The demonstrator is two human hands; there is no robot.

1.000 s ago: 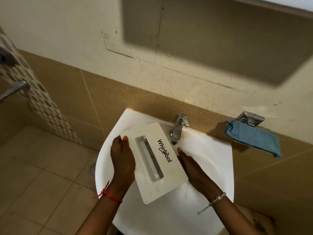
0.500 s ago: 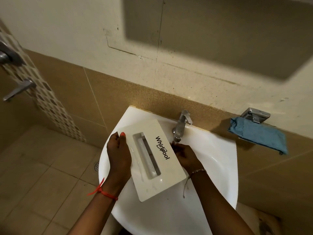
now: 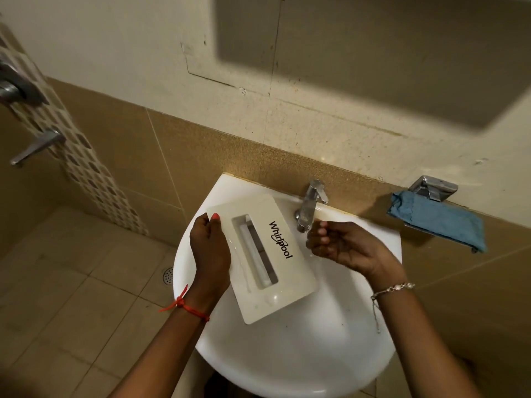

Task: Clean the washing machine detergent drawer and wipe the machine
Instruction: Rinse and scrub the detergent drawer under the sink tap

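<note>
- My left hand [image 3: 211, 251] grips the left long edge of the detergent drawer [image 3: 263, 257], thumb on top, fingers wrapped under; wrist straight, forearm rising from the lower edge of view.
- Drawer is held tilted over the sink [image 3: 287, 354], toward its back-left rim, lettered face up.
- My right hand [image 3: 342, 244] sits just under the tap [image 3: 309, 208] spout, palm up, fingers loosely curled, holding nothing.
- Blue cloth [image 3: 439, 222] lies on the wall holder, right of the sink.

A white sink [image 3: 287, 369] under a chrome tap [image 3: 310, 205]; blue cloth [image 3: 439, 222] draped on a wall-mounted metal holder [image 3: 431, 188]; floor drain [image 3: 167, 275] in beige tiles at left.
</note>
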